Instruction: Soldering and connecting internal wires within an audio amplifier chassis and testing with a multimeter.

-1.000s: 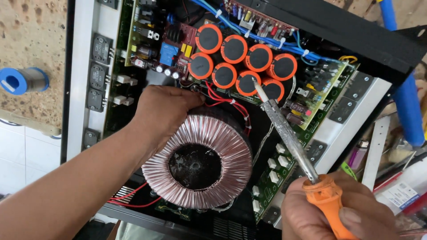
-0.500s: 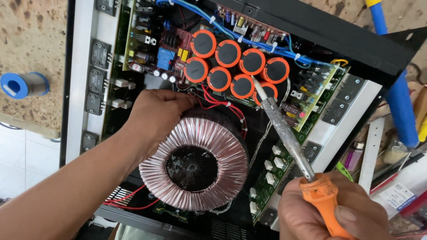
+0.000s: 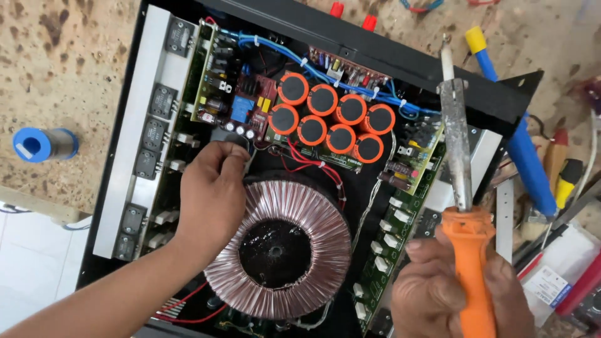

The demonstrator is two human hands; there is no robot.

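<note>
- Gripping the orange plastic handle of a soldering iron (image 3: 466, 206), the right hand (image 3: 460, 291) is clenching around it at the near right edge of the view, and the grey metal shaft is pointing up and away, its tip reaching past the far wall of the case rather than over any board.
- Resting just beside the large copper-wound ring transformer (image 3: 278, 250), the left hand (image 3: 210, 194) is curling its fingertips around something small and dark at the transformer's far-left edge; what exactly they are pinching is hidden by the fingers themselves.
- Lying around both hands is the open black metal amplifier case (image 3: 494, 103), with green circuit boards along its sides.
- Sitting beyond the left hand are eight orange-ringed round capacitors (image 3: 332, 119), with red wires (image 3: 307, 163) running from them toward the transformer.
- Running along the far boards is a bundle of blue wires (image 3: 275, 44).
- Lying well apart on the speckled bench to the left is a blue spool of solder (image 3: 44, 144).
- Judging the risks: the hot shaft is hanging near the case wall and the boards on the right, so a drop of the wrist could scorch insulation; the left fingers are working close to bare terminals, where a slip could bend a lead.
</note>
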